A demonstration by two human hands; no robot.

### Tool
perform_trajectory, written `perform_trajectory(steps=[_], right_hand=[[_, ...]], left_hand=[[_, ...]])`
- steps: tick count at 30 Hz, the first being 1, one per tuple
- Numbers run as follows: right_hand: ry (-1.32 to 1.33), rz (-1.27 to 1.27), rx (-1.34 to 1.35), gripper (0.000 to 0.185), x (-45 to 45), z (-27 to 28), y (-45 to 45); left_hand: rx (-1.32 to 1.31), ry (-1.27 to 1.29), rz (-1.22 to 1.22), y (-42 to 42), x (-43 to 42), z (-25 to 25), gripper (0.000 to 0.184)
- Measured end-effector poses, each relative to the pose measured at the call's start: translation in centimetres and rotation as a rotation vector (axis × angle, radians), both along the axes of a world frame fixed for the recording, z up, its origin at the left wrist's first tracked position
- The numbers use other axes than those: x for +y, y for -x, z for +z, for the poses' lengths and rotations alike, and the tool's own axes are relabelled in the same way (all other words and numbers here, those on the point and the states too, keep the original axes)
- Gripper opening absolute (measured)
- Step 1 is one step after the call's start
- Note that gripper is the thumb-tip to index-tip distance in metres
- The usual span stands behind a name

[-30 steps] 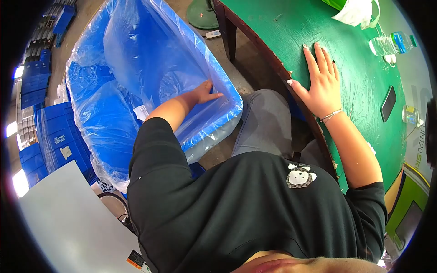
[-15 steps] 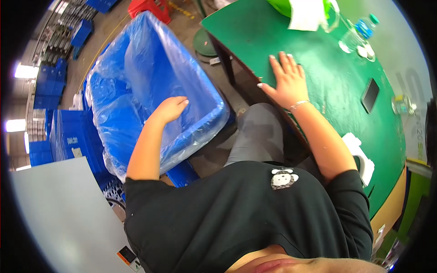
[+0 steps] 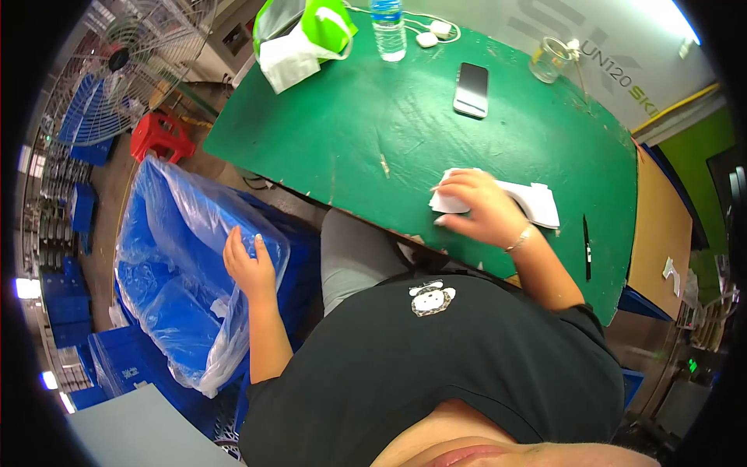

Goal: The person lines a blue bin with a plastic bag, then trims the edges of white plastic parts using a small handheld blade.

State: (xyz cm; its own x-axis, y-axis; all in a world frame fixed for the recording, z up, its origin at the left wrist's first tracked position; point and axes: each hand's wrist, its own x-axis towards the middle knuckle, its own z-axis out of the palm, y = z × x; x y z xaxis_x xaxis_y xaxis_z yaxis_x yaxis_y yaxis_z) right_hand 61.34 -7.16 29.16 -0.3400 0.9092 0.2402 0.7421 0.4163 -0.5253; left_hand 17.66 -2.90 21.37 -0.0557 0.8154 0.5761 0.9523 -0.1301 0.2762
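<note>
My left hand (image 3: 250,263) is over the near edge of a blue bin (image 3: 183,288) lined with clear plastic; its fingers are apart and nothing is in it. On the green table (image 3: 350,132), my right hand (image 3: 484,208) rests over the left part of some folded white cloth or paper (image 3: 537,204). The fingers of that hand are curved and spread, with the thumb apart, and the white material shows beneath them. A black pen (image 3: 587,247) lies to the right of the white material.
A phone (image 3: 471,90), a water bottle (image 3: 388,31), a glass jar (image 3: 549,61) and a green and white bag (image 3: 299,47) stand or lie toward the table's far side. A red stool (image 3: 162,138) and a fan (image 3: 118,58) are beyond the bin.
The view has turned right toward the table. My right hand has moved from the bare tabletop onto the white material. My left hand has risen from inside the bin to its near edge.
</note>
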Motion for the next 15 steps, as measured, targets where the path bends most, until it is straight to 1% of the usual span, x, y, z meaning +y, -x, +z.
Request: perform_trajectory(steps=[1,2,4,5,7,9,10,12,13,14,15], right_hand=[[-0.05,-0.132,-0.073,0.043,-1.2,-1.0,-2.8],[-0.065,-0.212,-0.099,0.044,-2.0,-0.9,-5.0],[-0.178,-0.387,-0.274,0.041,-3.8,-2.4,-7.9],[-0.176,-0.404,-0.274,0.041,-4.1,-2.8,-8.8],[-0.038,-0.395,-0.259,0.042,-4.5,-3.6,-10.2],[-0.037,-0.433,-0.279,0.043,-4.6,-4.5,-10.1],[-0.044,-0.452,-0.304,0.043,-4.4,-4.8,-10.0],[-0.035,-0.516,-0.298,0.046,-4.1,-5.1,-10.1],[-0.022,-0.558,-0.29,0.048,-4.3,-5.2,-10.1],[-0.019,-0.585,-0.292,0.048,-4.5,-5.0,-10.4],[-0.142,-0.601,-0.292,0.047,-4.8,-4.8,-10.6]], left_hand=[[-0.025,-0.059,-0.093,-2.3,0.3,0.8,0.042],[-0.049,-0.115,-0.185,-5.0,0.7,1.6,0.042],[-0.12,-0.152,-0.397,-10.6,1.6,1.8,0.047],[-0.15,-0.097,-0.494,-13.5,1.8,2.0,0.052],[-0.172,0.002,-0.699,-19.2,2.0,1.9,0.073],[-0.308,0.116,-0.88,-24.1,2.1,1.2,0.077],[-0.306,0.116,-0.904,-26.1,2.1,1.1,0.077],[-0.091,0.337,-0.93,-29.2,2.0,0.6,0.081],[-0.074,0.256,-0.95,-30.4,2.2,0.0,0.078],[-0.073,0.256,-0.977,-31.1,2.2,-0.5,0.078],[-0.062,0.241,-0.945,-31.7,2.2,-1.0,0.076]])
